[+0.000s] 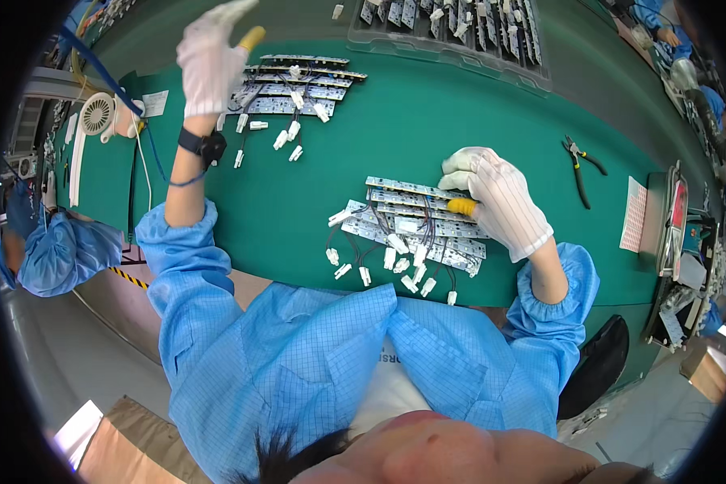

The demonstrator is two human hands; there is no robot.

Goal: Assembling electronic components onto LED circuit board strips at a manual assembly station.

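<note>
My left hand point(210, 68), in a white glove with a yellow cot on the thumb, is raised at the far left. Its fingers stretch out and hold nothing, beside a group of narrow circuit boards point(294, 105) with white plug connectors. My right hand point(504, 198), gloved the same way, has its fingers curled over the right ends of narrow circuit board strips point(411, 198), its yellow-covered thumb against them. The fingers hide those ends. More boards lie beneath, and several white connectors point(396, 243) on dark wires spread toward me.
Black-and-yellow pliers point(577, 171) lie on the green mat point(315, 218) to the right, near a printed sheet point(634, 214). A clear tray point(452, 50) of boards stands at the back. A small fan point(98, 114) is at the left. Other people sit beyond both sides.
</note>
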